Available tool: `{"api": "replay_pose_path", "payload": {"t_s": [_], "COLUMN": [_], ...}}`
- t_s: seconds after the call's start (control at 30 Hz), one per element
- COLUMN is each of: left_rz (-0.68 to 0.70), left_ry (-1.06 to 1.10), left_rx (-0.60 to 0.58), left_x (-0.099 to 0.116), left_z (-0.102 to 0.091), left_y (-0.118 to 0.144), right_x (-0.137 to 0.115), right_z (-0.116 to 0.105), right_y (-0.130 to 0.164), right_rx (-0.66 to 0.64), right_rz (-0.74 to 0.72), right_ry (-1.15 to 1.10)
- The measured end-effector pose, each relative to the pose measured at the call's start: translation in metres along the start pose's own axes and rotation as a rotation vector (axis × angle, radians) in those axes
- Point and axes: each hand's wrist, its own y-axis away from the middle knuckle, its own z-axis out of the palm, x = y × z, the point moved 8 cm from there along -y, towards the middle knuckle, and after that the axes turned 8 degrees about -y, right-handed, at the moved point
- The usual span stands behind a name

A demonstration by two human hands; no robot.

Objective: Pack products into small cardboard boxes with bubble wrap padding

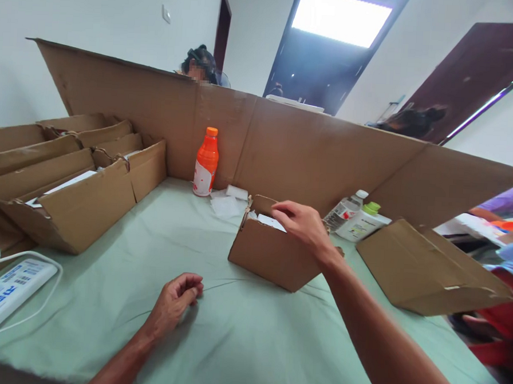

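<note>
A small brown cardboard box with an open top stands on the green cloth, with white items showing inside it. My right hand is over the box's opening, fingers reaching left and slightly bent, with a gap at the thumb. No object shows in that hand, and whether its fingertips touch the contents cannot be made out. To the left of the box, my left hand rests low over the cloth, its fingers curled in toward the thumb and nothing visible in them.
Cardboard bins line the left, near a white power strip. An orange bottle stands by white packets before a cardboard partition. At right are a clear bottle, a green-capped bottle and a tilted box. People are beyond.
</note>
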Motion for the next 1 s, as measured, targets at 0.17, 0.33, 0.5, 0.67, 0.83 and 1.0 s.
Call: {"api": "replay_pose_path", "payload": {"t_s": [0.17, 0.33, 0.5, 0.67, 0.83, 1.0], "left_rz": [0.020, 0.177, 0.260, 0.308, 0.331, 0.293], "left_ry": [-0.123, -0.218, -0.220, -0.183, -0.157, -0.147], "left_rx": [-0.013, 0.044, 0.064, -0.043, -0.064, -0.143], "left_x": [0.020, 0.069, 0.091, 0.089, 0.084, 0.066], "left_z": [0.008, 0.030, 0.056, 0.087, 0.112, 0.097], "left_y": [0.002, -0.030, -0.072, -0.086, -0.072, -0.027], "right_x": [0.073, 0.110, 0.123, 0.145, 0.152, 0.133], "right_z": [-0.037, -0.042, -0.031, 0.032, 0.041, 0.035], "right_y": [0.100, 0.159, 0.165, 0.137, 0.155, 0.202], "right_rx": [0.572, 0.842, 0.804, 0.382, 0.355, 0.501], "right_rz": [0.116, 0.082, 0.128, 0.334, 0.453, 0.457], "right_ry": [-0.358, -0.289, -0.326, -0.555, -0.566, -0.429]}}
